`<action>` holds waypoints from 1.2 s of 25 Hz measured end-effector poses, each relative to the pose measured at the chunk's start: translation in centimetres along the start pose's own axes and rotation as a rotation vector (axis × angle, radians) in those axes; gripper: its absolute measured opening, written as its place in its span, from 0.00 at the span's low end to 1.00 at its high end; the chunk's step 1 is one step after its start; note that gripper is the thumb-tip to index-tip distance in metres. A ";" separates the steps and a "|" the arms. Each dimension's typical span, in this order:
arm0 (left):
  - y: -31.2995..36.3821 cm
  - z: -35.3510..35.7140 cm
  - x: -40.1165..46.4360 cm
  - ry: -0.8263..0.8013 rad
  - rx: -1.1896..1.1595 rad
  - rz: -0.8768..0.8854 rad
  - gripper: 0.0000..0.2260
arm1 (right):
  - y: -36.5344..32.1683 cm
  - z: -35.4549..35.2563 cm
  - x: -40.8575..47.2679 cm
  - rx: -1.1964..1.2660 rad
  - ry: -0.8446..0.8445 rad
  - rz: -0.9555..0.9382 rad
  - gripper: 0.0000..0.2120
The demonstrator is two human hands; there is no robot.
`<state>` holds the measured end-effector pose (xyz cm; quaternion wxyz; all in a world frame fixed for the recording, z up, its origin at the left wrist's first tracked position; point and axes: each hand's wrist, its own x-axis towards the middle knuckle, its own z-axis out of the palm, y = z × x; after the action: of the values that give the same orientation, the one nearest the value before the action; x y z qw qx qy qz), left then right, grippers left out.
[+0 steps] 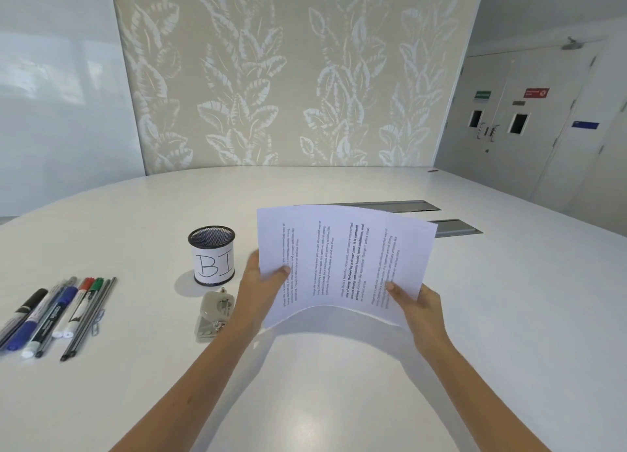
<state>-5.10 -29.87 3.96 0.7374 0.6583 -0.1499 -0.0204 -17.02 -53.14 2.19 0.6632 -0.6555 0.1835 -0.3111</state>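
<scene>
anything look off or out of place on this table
Nothing spilled or damaged. The printed sheet, gripped by left hand and right hand, bows upward, its text sideways. The pens lie loose left of the mesh cup, none in it.

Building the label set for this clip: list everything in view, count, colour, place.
printed sheet: one, white with black text, held bowed, centre
mesh cup: one, black with white label BI, left of the sheet
desk tool: one, grey metal, in front of the cup
markers and pens: several, black, blue, red, green caps, row at far left
table: one, white
cable hatches: two, grey, in the table behind the sheet
doors: two, grey, back right
left hand: one, pinches the sheet's left edge
right hand: one, pinches its right edge
</scene>
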 end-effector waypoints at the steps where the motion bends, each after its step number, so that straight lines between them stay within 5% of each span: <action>1: 0.5 -0.2 0.3 0.048 0.051 0.084 0.28 | -0.7 -0.1 0.4 -0.017 -0.022 -0.043 0.07; 6: 6.7 -1.6 3.7 0.140 0.639 0.604 0.40 | -8.1 -1.0 3.4 -0.369 -0.033 -0.288 0.06; 9: 10.3 -0.7 5.0 -0.090 0.885 0.553 0.40 | -13.1 -1.0 5.0 -0.700 -0.155 -0.447 0.07; 12: 11.1 -0.3 5.8 -0.374 0.785 0.429 0.26 | -16.6 -0.1 5.5 -0.922 -0.263 -0.575 0.10; 15: 10.3 0.4 5.1 -0.460 0.624 0.360 0.09 | -19.5 0.8 5.3 -1.046 -0.256 -0.729 0.10; 19: 8.7 0.5 3.9 -0.438 0.282 0.258 0.10 | -21.6 -0.7 6.2 -0.654 -0.004 -0.730 0.12; 22: 8.2 0.0 3.4 -0.461 0.090 0.193 0.12 | -19.9 -0.8 5.4 -0.173 -0.270 -0.369 0.22; 25: 7.9 -0.2 3.4 -0.478 0.008 0.149 0.13 | -15.8 0.8 4.2 -0.099 -0.454 -0.153 0.23; 30: 7.6 0.7 2.7 -0.379 0.040 0.169 0.12 | -11.8 3.7 2.5 0.061 -0.264 -0.195 0.14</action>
<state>-3.95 -30.12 11.98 0.6820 0.6422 -0.3410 -0.0789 -14.80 -51.41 14.48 0.6676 -0.6851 0.0208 -0.2908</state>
